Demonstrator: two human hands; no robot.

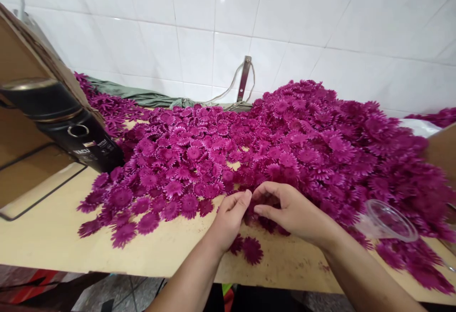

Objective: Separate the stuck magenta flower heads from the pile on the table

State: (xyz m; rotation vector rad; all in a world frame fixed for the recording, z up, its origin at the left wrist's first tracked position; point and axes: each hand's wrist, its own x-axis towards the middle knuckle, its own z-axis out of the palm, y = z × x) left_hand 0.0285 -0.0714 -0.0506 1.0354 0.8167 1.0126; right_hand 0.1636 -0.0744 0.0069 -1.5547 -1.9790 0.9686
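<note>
Over the near middle of the table, my left hand (230, 217) is closed, its thumb pressed against the curled fingers. What sits in that pinch, if anything, is hidden. Close to its fingertips is my right hand (294, 210), with fingers curved and the thumb a little apart from them; nothing shows held between them. Magenta artificial flower heads (192, 153) lie spread beyond my hands. Just below my wrists rests a loose magenta flower head (252, 250). A taller heap of the same flowers (320, 131) rises behind my right hand.
A black vacuum bottle (80, 134) leans by a cardboard box (26, 60) at left. A clear plastic cup (392, 222) lies among flowers at right. Green cloth (142, 94) and a metal bracket (244, 78) are by the tiled wall (195, 8). The table's front edge (142, 271) is near me.
</note>
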